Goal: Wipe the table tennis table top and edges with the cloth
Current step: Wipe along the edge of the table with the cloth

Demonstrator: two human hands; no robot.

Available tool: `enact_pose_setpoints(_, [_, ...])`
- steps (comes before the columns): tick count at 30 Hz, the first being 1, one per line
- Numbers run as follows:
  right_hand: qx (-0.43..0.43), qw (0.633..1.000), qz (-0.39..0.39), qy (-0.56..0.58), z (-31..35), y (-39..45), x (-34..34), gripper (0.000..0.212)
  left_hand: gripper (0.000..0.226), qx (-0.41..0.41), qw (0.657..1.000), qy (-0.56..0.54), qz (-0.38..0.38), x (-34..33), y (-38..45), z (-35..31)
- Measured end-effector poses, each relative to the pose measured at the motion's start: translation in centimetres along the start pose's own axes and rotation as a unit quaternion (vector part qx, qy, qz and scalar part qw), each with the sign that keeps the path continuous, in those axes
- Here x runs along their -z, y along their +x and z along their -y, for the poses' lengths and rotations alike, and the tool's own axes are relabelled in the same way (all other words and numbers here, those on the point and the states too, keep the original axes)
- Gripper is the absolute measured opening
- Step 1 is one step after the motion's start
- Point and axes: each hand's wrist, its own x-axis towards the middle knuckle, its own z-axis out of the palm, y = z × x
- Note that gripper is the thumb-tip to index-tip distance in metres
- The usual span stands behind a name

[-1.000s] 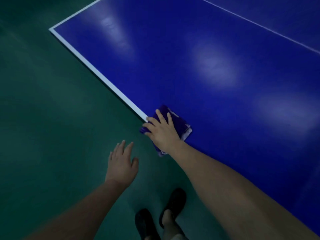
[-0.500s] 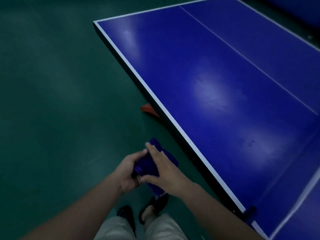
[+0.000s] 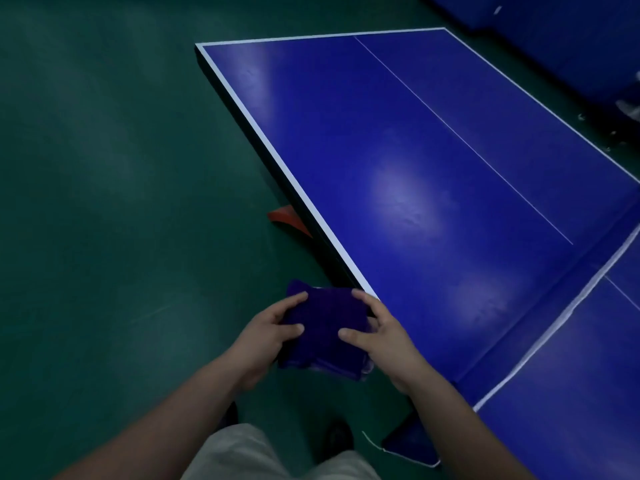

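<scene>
A folded dark purple cloth (image 3: 325,327) hangs in the air in front of me, off the table's near side edge. My left hand (image 3: 268,336) grips its left side, thumb on top. My right hand (image 3: 377,336) holds its right side, thumb and fingers spread over the fold. The blue table tennis table (image 3: 433,150) stretches away to the right, with a white border along its left edge (image 3: 277,161) and a thin white centre line. The cloth does not touch the table.
Green floor (image 3: 104,202) lies to the left. A red foot or base piece (image 3: 287,216) sticks out under the table edge. The net (image 3: 568,320) crosses at the right. More blue equipment (image 3: 571,39) stands beyond the far corner. My shoes show below.
One second ago my right hand pressed the cloth on the table edge. Since then the cloth has been lifted off and taken in both hands, and it now lies flatter between them.
</scene>
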Motion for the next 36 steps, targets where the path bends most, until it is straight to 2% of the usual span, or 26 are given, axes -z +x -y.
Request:
enact_pose_setpoints(1, [0.002,0.999,0.018,-0.034,0.0,-0.1,0.9,0.067,0.063,0.004,0.999,0.034,0.017,-0.2,0.0,0.2])
enact_pose_setpoints(3, [-0.013,0.988,0.079,-0.129,-0.3,-0.2,3.1,0.076,0.083,0.009,0.989,0.139,0.042,-1.2,0.1,1.0])
enact_pose_setpoints(5, [-0.019,0.959,0.132,-0.251,-0.6,-0.1,5.6,0.095,0.099,-0.005,0.961,0.274,0.028,-2.9,0.2,2.1])
enact_pose_setpoints(7, [-0.002,0.933,0.147,-0.329,-1.0,0.1,8.4,0.096,0.104,-0.024,0.939,0.344,-0.009,-5.5,0.6,3.6])
enact_pose_setpoints(9, [0.032,0.922,0.142,-0.359,-1.5,0.9,11.0,0.079,0.096,-0.049,0.917,0.393,-0.052,-7.7,1.0,5.7])
enact_pose_setpoints(11, [0.081,0.884,0.138,-0.44,-2.2,2.4,13.7,0.058,0.073,-0.067,0.881,0.457,-0.108,-9.9,1.7,8.1])
enact_pose_setpoints(13, [0.109,0.856,0.167,-0.477,-2.6,4.2,15.7,0.041,0.052,-0.078,0.816,0.549,-0.161,-11.8,2.5,10.2])
enact_pose_setpoints(14, [0.109,0.857,0.193,-0.466,-2.6,5.0,16.3,0.036,0.046,-0.09,0.795,0.573,-0.177,-12.4,2.8,11.0])
enact_pose_setpoints(15, [0.106,0.857,0.225,-0.451,-2.7,5.9,16.8,0.035,0.042,-0.093,0.794,0.573,-0.183,-13.0,3.3,11.8])
enact_pose_setpoints(16, [0.107,0.855,0.25,-0.441,-2.7,6.6,17.2,0.036,0.04,-0.084,0.807,0.558,-0.174,-13.2,3.7,12.3])
enact_pose_setpoints(17, [0.117,0.85,0.27,-0.436,-2.6,7.4,17.3,0.038,0.042,-0.054,0.84,0.517,-0.154,-13.3,4.2,12.7])
enact_pose_setpoints(18, [0.131,0.845,0.284,-0.434,-2.4,8.1,17.4,0.041,0.047,-0.009,0.887,0.444,-0.127,-13.3,4.6,12.8])
enact_pose_setpoints(20, [0.17,0.83,0.315,-0.427,-2.1,9.2,17.2,0.048,0.057,0.061,0.969,0.219,-0.094,-13.4,5.3,12.3])
enact_pose_setpoints(21, [0.187,0.822,0.334,-0.421,-2.0,9.6,16.8,0.049,0.06,0.084,0.985,0.118,-0.089,-13.3,5.8,12.2])
enact_pose_setpoints(23, [0.198,0.818,0.362,-0.4,-2.1,10.5,16.1,0.048,0.065,0.115,0.992,-0.011,-0.051,-12.6,7.2,12.9])
enact_pose_setpoints(25, [0.199,0.822,0.375,-0.38,-2.3,11.4,15.2,0.047,0.07,0.121,0.989,-0.085,0.012,-12.5,8.2,14.0])
enact_pose_setpoints(26, [0.205,0.817,0.379,-0.383,-2.5,11.9,14.8,0.048,0.071,0.113,0.986,-0.123,0.02,-12.6,8.7,14.6])
enact_pose_setpoints(28, [0.217,0.788,0.386,-0.428,-3.0,13.5,14.7,0.053,0.066,0.093,0.976,-0.193,-0.037,-13.0,9.8,16.0])
enact_pose_setpoints(30, [0.238,0.73,0.366,-0.526,-3.4,15.7,15.3,0.062,0.052,0.059,0.964,-0.233,-0.117,-13.4,10.9,17.5])
enact_pose_setpoints(32, [0.302,0.648,0.31,-0.627,-4.0,18.2,16.0,0.062,0.037,0.018,0.957,-0.234,-0.172,-13.5,12.1,19.4])
enact_pose_setpoints(34, [0.342,0.59,0.264,-0.682,-5.0,19.8,16.5,0.056,0.035,-0.012,0.949,-0.229,-0.217,-13.8,13.4,21.2])
enact_pose_setpoints(36, [0.361,0.551,0.237,-0.714,-6.6,20.7,16.7,0.061,0.044,-0.035,0.943,-0.217,-0.249,-14.5,14.7,22.6])
